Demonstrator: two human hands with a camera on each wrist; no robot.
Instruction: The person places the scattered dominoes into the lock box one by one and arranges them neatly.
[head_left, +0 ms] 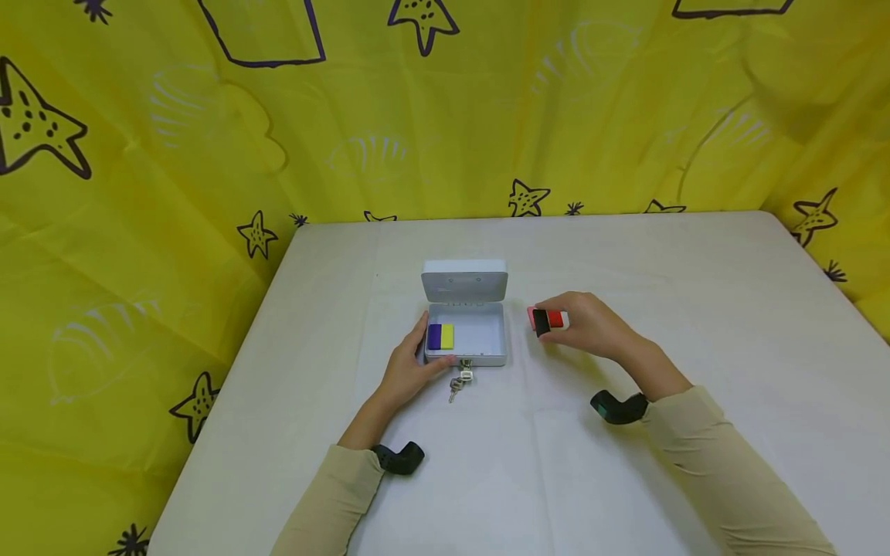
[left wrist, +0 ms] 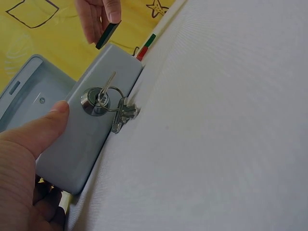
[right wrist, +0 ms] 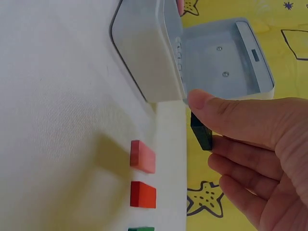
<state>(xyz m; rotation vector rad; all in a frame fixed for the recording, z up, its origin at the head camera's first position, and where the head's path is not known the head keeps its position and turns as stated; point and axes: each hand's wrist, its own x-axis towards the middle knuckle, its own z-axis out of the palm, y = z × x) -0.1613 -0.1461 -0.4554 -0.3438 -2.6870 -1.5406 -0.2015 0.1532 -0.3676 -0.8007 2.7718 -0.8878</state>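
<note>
A small light-grey cash box (head_left: 502, 333) stands with its lid (head_left: 464, 284) raised. Inside, at the left, a purple block (head_left: 434, 337) lies beside a yellow block (head_left: 447, 337). My left hand (head_left: 405, 372) grips the box's left front corner, thumb on the front wall and fingers around the side. A key sits in the front lock (left wrist: 94, 102), with more keys (left wrist: 124, 113) hanging from its ring. Just right of the box, my right hand (head_left: 591, 328) pinches a black block (right wrist: 201, 132) between thumb and fingers, held above the table.
On the table under my right hand lie a pink block (right wrist: 143, 156), a red block (right wrist: 143, 195) and a green block (right wrist: 141, 229) in a row. A white cloth covers the table (head_left: 334, 309). Behind it hangs a yellow patterned curtain (head_left: 445, 108).
</note>
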